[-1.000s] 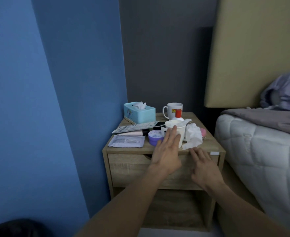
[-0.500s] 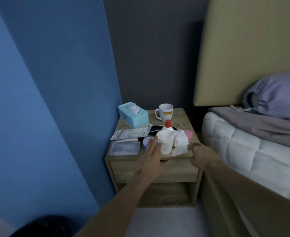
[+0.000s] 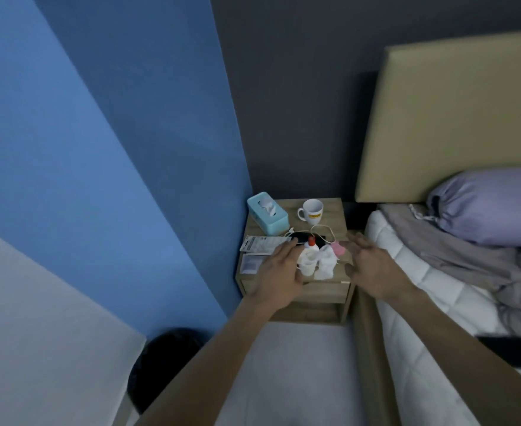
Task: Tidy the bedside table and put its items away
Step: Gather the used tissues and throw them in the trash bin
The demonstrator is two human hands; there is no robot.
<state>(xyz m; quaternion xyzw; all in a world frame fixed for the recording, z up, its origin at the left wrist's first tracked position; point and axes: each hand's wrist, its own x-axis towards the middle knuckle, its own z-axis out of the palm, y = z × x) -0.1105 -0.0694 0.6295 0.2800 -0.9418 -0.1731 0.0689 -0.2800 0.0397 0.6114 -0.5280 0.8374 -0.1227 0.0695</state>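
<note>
Tidying had hardly begun: left hand [image 3: 279, 269] and right hand [image 3: 368, 264] hovered wide, empty; I think the white cup [image 3: 307, 265], at the left's three o'clock, needed gripping.

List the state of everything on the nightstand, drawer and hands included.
Tissue box: tissue sticking out.
Mug: upright.
Bottle: upright, red cap on.
Cup: upright.
Tissue wad: crumpled.
Drawer: shut.
Left hand: open, beside the cup.
Right hand: open, holding nothing.
</note>
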